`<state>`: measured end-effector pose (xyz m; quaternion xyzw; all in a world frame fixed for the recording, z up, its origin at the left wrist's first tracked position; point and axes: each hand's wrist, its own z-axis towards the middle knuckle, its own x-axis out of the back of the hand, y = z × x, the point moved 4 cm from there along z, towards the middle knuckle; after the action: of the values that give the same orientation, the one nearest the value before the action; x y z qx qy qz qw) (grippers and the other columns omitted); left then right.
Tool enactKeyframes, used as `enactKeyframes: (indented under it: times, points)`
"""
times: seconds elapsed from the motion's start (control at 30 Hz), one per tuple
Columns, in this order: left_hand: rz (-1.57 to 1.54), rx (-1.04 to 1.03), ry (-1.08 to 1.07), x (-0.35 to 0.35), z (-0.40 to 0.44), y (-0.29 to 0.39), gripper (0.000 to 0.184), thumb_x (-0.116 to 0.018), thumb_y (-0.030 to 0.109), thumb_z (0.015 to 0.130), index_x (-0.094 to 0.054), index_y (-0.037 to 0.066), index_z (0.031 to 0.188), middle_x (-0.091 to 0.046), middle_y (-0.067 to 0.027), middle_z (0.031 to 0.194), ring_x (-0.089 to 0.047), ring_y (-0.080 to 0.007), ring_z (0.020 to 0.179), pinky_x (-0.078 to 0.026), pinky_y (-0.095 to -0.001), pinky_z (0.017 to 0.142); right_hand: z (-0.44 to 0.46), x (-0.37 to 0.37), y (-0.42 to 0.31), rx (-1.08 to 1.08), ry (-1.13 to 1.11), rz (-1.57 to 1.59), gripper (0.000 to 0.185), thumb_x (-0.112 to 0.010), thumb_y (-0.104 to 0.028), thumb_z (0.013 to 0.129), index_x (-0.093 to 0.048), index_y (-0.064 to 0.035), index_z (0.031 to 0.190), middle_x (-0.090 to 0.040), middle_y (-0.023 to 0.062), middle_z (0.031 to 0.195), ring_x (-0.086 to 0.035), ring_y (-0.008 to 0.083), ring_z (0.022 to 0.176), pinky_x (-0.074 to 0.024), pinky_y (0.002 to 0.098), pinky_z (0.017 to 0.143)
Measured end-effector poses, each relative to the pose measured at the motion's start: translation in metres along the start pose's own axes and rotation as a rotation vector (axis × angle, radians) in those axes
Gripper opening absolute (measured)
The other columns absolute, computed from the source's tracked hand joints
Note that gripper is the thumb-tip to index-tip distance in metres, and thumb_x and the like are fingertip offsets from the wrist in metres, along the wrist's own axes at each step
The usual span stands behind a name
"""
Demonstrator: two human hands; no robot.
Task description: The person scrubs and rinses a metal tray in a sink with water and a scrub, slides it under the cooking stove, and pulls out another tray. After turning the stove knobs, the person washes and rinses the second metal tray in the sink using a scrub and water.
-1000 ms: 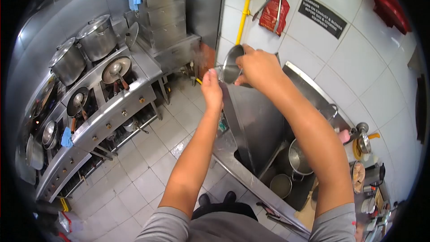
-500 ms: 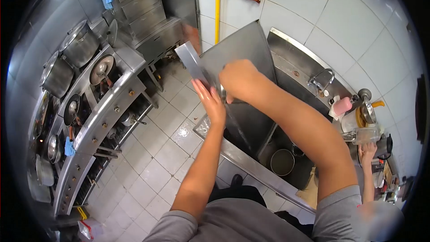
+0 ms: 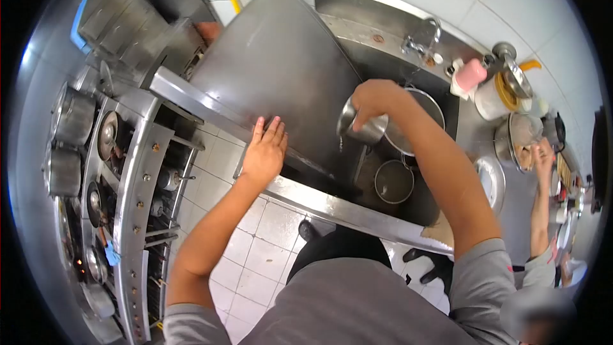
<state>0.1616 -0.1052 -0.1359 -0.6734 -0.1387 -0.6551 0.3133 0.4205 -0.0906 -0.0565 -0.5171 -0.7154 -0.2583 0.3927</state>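
Note:
A large stainless steel panel (image 3: 281, 57) with a folded edge leans in the sink (image 3: 345, 207). My left hand (image 3: 265, 153) lies against the panel near its lower edge, fingers stretched out flat on the metal. Over the sink, my right hand (image 3: 380, 105) is closed on the rim of a small metal bowl (image 3: 369, 131), which is tilted. A little water drips at the bowl's left side. Below it a round pot (image 3: 394, 182) stands in the sink, and behind my right forearm a larger pot (image 3: 431, 105) partly shows.
A faucet (image 3: 421, 45) rises behind the sink, beside a pink bottle (image 3: 470, 75). Stoves with pans (image 3: 110, 137) and big pots (image 3: 67, 115) line the left. At the right, another person's hand (image 3: 543, 156) is near a metal pot (image 3: 506, 144).
The panel has tipped back and down to the left. My right hand has moved away from the panel, and the metal bowl now shows clearly in it. The view has shifted.

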Motion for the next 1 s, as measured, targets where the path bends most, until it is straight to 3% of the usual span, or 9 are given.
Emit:
enactKeyframes:
  times: [0.1,0.17,0.3,0.5,0.63,0.73,0.87,0.93,1.0]
  points:
    - [0.135,-0.13,-0.127,-0.018,0.015,0.016,0.044,-0.041,0.033,0.098,-0.055,0.009,0.132,-0.041,-0.0088,0.147,-0.029,-0.0277,0.141,-0.011,-0.0569,0.115,-0.019,-0.044,0.063,-0.245,0.193,0.442,0.045,-0.08,-0.046,0.067,-0.069,-0.0051,0.083,-0.067,0.0133,0.078,-0.065,0.029,0.075,-0.0486,0.0394,0.064]
    - [0.126,-0.191,-0.265,-0.041,0.024,0.046,0.048,-0.04,0.038,0.098,-0.051,0.011,0.136,-0.038,-0.0081,0.149,-0.028,-0.0273,0.141,-0.011,-0.0585,0.114,-0.05,-0.089,0.094,-0.48,0.658,0.863,0.048,-0.079,-0.047,0.069,-0.065,-0.0014,0.078,-0.064,0.0155,0.075,-0.062,0.0302,0.071,-0.0462,0.0394,0.064]
    - [0.056,-0.294,-0.334,-0.096,0.043,0.109,0.049,-0.041,0.038,0.097,-0.046,0.015,0.14,-0.034,-0.009,0.151,-0.025,-0.0264,0.143,-0.01,-0.0605,0.113,-0.101,-0.177,0.118,-0.839,0.868,0.991,0.046,-0.078,-0.043,0.071,-0.064,0.001,0.078,-0.064,0.0181,0.082,-0.063,0.0326,0.076,-0.0474,0.0407,0.068]
    - [-0.424,-0.471,-0.625,-0.134,0.072,0.159,0.042,-0.059,0.027,0.09,-0.055,0.016,0.131,-0.053,-0.0117,0.136,-0.044,-0.0273,0.132,-0.015,-0.0628,0.112,-0.151,-0.211,0.096,-0.778,0.956,1.09,0.046,-0.068,-0.016,0.081,-0.054,-0.0064,0.124,-0.063,0.0205,0.115,-0.062,0.0369,0.102,-0.0481,0.0435,0.087]
    - [-0.906,-0.204,-0.35,-0.096,0.081,0.127,0.034,-0.061,0.017,0.089,-0.061,0.01,0.121,-0.06,-0.0116,0.126,-0.048,-0.0327,0.127,-0.035,-0.0501,0.106,-0.281,-0.19,0.078,-0.882,1.1,0.922,0.046,-0.068,-0.012,0.081,-0.054,-0.0073,0.124,-0.062,0.0188,0.115,-0.06,0.0344,0.103,-0.048,0.0424,0.087]
    - [-0.915,-0.07,-0.201,-0.038,0.073,0.084,0.03,-0.061,0.013,0.088,-0.062,0.008,0.118,-0.06,-0.0135,0.126,-0.049,-0.0335,0.126,-0.037,-0.0464,0.105,-0.329,-0.228,0.082,-1.158,0.834,0.689,0.057,-0.076,-0.017,0.074,-0.054,-0.0089,0.126,-0.053,0.0225,0.124,-0.052,0.0402,0.116,-0.0443,0.044,0.096]
    - [-0.79,0.083,0.323,0.022,0.041,0.008,0.026,-0.059,0.008,0.089,-0.063,0.005,0.115,-0.06,-0.0141,0.122,-0.051,-0.0322,0.121,-0.039,-0.0435,0.103,-0.297,-0.272,0.095,-1.259,0.783,0.662,0.067,-0.077,-0.018,0.069,-0.051,-0.0063,0.129,-0.054,0.0257,0.124,-0.054,0.0443,0.112,-0.0445,0.0472,0.096]
    - [-0.711,0.219,0.67,0.047,0.011,-0.035,0.026,-0.055,0.007,0.092,-0.061,0.002,0.117,-0.057,-0.0151,0.126,-0.051,-0.0302,0.12,-0.039,-0.0408,0.102,-0.301,-0.303,0.116,-1.267,0.824,0.847,0.065,-0.069,-0.012,0.072,-0.049,-0.0067,0.133,-0.062,0.0215,0.106,-0.065,0.0329,0.087,-0.0544,0.0362,0.071]
    - [-0.637,0.479,0.993,0.072,-0.037,-0.076,0.027,-0.051,0.006,0.095,-0.057,0.0,0.121,-0.053,-0.0161,0.129,-0.051,-0.0282,0.12,-0.04,-0.0391,0.101,-0.323,-0.29,0.106,-1.05,1.282,1.516,0.05,-0.059,-0.006,0.078,-0.05,-0.0061,0.128,-0.061,0.0114,0.092,-0.06,0.0168,0.064,-0.0472,0.026,0.046]
